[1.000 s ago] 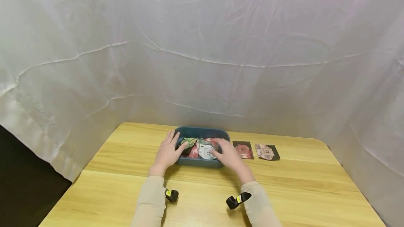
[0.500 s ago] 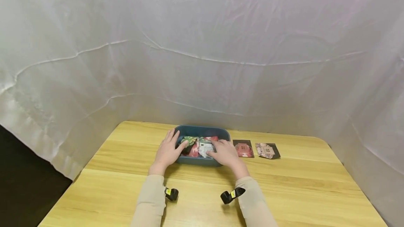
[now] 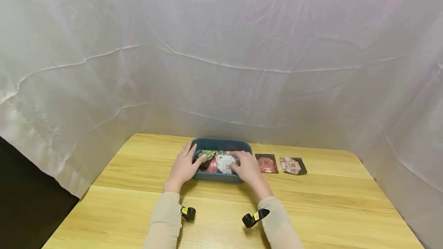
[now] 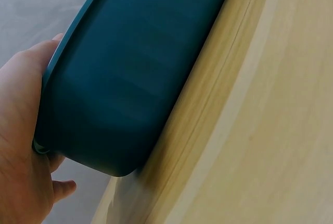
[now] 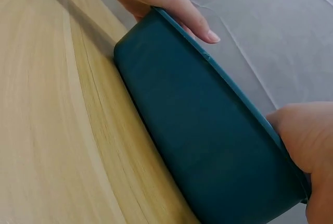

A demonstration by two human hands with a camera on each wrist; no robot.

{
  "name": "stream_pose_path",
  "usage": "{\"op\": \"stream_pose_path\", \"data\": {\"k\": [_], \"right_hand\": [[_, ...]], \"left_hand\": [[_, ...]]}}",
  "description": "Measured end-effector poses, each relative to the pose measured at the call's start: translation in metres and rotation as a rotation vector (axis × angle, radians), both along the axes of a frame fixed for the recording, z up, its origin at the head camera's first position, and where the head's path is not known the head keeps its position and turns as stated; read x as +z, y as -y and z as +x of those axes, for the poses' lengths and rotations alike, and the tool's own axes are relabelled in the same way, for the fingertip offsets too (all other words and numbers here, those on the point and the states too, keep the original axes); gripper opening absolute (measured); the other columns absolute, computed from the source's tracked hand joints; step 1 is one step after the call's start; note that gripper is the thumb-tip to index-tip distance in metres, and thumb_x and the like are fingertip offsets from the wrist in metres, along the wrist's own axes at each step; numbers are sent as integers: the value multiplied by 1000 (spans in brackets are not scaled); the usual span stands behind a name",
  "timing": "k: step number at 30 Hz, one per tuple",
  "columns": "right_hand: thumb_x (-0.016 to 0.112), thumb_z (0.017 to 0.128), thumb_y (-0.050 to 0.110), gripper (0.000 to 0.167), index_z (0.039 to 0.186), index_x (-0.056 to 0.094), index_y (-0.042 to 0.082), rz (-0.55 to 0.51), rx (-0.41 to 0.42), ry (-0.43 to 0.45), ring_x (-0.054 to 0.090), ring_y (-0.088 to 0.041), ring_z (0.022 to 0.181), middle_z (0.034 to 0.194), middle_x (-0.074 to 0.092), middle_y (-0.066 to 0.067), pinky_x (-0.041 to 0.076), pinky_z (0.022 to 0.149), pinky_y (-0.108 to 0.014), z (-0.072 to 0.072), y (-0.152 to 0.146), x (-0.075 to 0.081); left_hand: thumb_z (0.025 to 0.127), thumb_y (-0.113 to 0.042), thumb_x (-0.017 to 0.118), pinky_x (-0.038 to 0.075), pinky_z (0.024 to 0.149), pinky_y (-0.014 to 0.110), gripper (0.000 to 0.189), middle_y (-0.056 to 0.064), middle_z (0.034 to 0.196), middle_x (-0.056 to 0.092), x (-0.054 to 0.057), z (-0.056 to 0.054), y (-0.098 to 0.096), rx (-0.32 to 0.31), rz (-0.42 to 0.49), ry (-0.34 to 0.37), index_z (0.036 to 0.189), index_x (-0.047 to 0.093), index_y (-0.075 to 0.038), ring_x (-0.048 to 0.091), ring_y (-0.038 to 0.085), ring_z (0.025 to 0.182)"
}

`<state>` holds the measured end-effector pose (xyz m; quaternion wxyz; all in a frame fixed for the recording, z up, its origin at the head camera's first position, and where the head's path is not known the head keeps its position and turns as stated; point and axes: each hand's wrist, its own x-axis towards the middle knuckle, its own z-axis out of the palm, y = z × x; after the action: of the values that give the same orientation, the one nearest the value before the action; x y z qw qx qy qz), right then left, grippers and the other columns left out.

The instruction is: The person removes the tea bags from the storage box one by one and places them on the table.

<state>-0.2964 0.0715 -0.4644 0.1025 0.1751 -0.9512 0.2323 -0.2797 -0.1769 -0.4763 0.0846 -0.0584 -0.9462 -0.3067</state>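
Note:
A dark blue plastic bin (image 3: pixel 218 177) stands near the table's back edge, with several packets inside. My left hand (image 3: pixel 183 166) grips its left end, thumb over the rim and the other fingers along the outside. My right hand (image 3: pixel 250 166) reaches over the right end, thumb and index finger apart beside a white printed packet (image 3: pixel 224 162). In the right wrist view the bin wall (image 5: pixel 197 125) hides those fingertips, so I cannot tell whether they pinch it. A green packet (image 3: pixel 208 154) and a red packet (image 3: pixel 212 166) lie left of the white one.
Right of the bin, a dark red packet (image 3: pixel 267 163) and a black-and-beige packet (image 3: pixel 293 165) lie flat on the wooden table (image 3: pixel 339 199). A pale curtain (image 3: pixel 221 87) hangs behind the table and along its sides.
My right hand shifted left over the packets, then slightly back; more of the white packet now shows beside its thumb. My left hand and the bin keep their places.

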Motion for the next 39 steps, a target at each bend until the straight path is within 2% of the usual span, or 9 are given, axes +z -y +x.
{"op": "stream_pose_path", "data": {"k": [8, 12, 15, 22, 24, 27, 31, 33, 39], "right_hand": [[69, 90, 12, 29, 118, 70, 11, -156, 10, -7, 64, -26, 96, 113, 66, -9, 54, 81, -44, 4, -5, 5], [68, 89, 7, 25, 114, 71, 8, -213, 34, 16, 59, -19, 81, 105, 66, -10, 51, 69, -35, 5, -10, 12], [68, 88, 5, 21, 109, 72, 7, -240, 41, 29, 56, -16, 77, 102, 67, -10, 49, 66, -31, 5, -17, 18], [67, 89, 8, 20, 109, 70, 8, -284, 25, 107, 64, -23, 87, 108, 70, -12, 53, 70, -34, 4, -38, 31], [67, 89, 8, 22, 110, 69, 7, -299, 8, 104, 67, -26, 90, 109, 71, -14, 55, 73, -35, 2, -46, 34], [67, 89, 8, 24, 113, 67, 4, -378, -19, 128, 69, -30, 92, 110, 70, -17, 57, 73, -37, 2, -60, 41], [65, 91, 8, 26, 116, 64, 1, -516, -53, 163, 68, -32, 92, 113, 67, -22, 57, 71, -32, 5, -81, 53], [64, 92, 8, 28, 119, 62, 0, -572, -77, 174, 69, -28, 92, 117, 65, -24, 57, 72, -29, 7, -92, 58], [62, 94, 11, 39, 130, 54, -2, -737, -174, 193, 64, -2, 86, 124, 61, -24, 56, 78, -20, 14, -128, 67]], "left_hand": [[95, -68, 37, 16, 121, 58, 82, 10, 164, 16, -3, -3, -2, -10, 6, -7, 155, 28, -14, 8, 31, 153], [95, -67, 38, 16, 121, 58, 81, 10, 164, 16, -3, -2, -2, -10, 16, -9, 155, 27, -14, 8, 31, 153], [96, -65, 40, 16, 121, 58, 80, 11, 164, 16, -1, -1, -2, -9, 23, -11, 155, 28, -14, 8, 32, 153], [96, -64, 41, 17, 120, 59, 80, 12, 164, 17, -1, -1, -2, -10, 26, -23, 155, 29, -12, 10, 34, 153], [96, -64, 41, 18, 120, 59, 80, 12, 164, 17, 0, 0, -1, -10, 27, -22, 155, 29, -12, 10, 34, 153], [96, -64, 40, 18, 120, 59, 79, 12, 164, 16, 0, -1, -1, -11, 26, -15, 155, 28, -12, 9, 33, 153], [96, -65, 40, 17, 121, 58, 80, 11, 164, 15, -1, -2, 1, -12, 24, -4, 155, 27, -14, 8, 32, 153], [95, -65, 40, 17, 121, 58, 80, 10, 165, 15, -2, -2, 1, -14, 25, 0, 156, 27, -14, 7, 31, 153], [95, -66, 39, 16, 121, 58, 81, 12, 164, 16, -3, -2, 2, -15, 28, -6, 155, 27, -14, 8, 33, 153]]}}
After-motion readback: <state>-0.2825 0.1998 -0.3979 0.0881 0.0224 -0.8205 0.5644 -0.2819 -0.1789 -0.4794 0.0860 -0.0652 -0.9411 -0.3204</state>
